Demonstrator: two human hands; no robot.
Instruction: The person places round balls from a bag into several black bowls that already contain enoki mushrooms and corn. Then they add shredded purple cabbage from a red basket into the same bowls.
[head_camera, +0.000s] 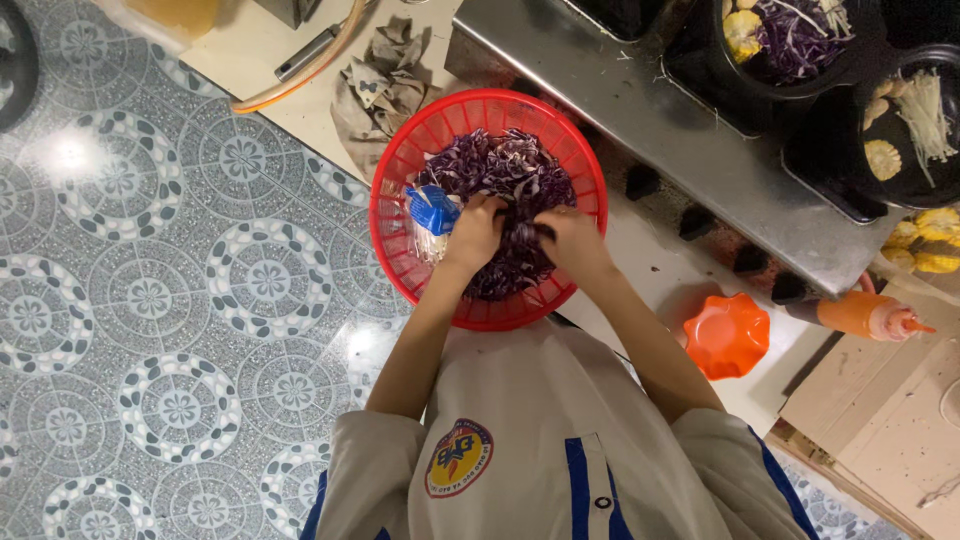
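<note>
Both hands in the cabbage basket

Our left hand (474, 230) & right hand (568, 240) dig into shredded purple cabbage (515, 180) in red basket (400, 160) on tabletop (650, 270); fingers curled shut on shreds, blue-handled tool (432, 212) just beside left.

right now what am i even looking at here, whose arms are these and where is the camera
The camera sits on a person's head and looks straight down, so the arms are the wearer's own. Both bare hands are buried in shredded purple cabbage inside a red plastic basket. The left hand lies beside a blue-capped item; the right hand pinches some cabbage. Nearby on the counter lie a crumpled rag, an orange fluted cup and an orange squeeze bottle. Black trays up top hold corn and vegetables.
</note>
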